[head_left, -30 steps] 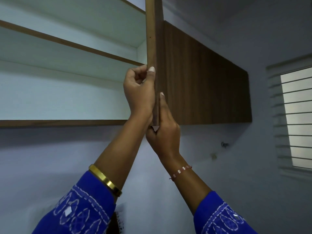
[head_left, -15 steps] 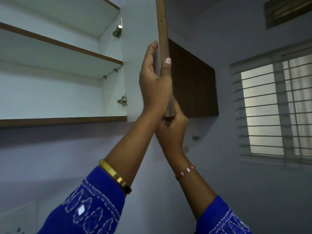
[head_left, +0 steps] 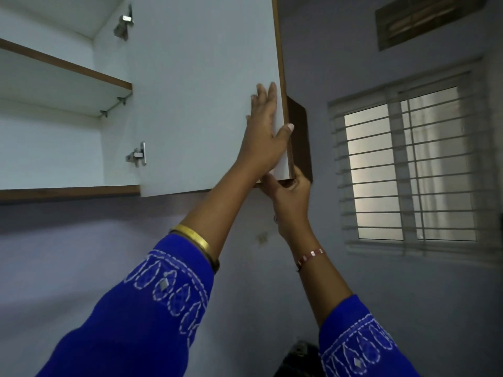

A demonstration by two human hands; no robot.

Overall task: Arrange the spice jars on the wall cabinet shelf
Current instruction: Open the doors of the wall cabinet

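We see the wall cabinet [head_left: 54, 148] in the upper left of the frame with its door [head_left: 201, 99] swung open, the white inner face turned toward us. Our left hand [head_left: 265, 134] lies flat against that inner face near the door's free edge, fingers straight and pointing up, the thumb hooked round the brown edge band. Our right hand [head_left: 290, 190] is just below it at the door's lower corner, fingers curled round the bottom edge so that it grips the door from underneath.

Inside the cabinet, one shelf [head_left: 68, 80] crosses the upper left of the frame with a brown front strip, resting on small metal pegs. Two metal hinges show on the side wall, one [head_left: 123, 23] near the top and one [head_left: 137, 157] lower down. No spice jars show anywhere in the frame; the visible shelf surfaces are bare white.

Both forearms rise from the bottom of the frame in blue embroidered sleeves [head_left: 152, 308]. A gold bangle [head_left: 197, 239] sits on the left wrist and a thin beaded bracelet [head_left: 310, 257] on the right. At the right of the frame a barred window [head_left: 408, 172] lets in pale light, with a vent [head_left: 427, 20] above it in the upper right corner.
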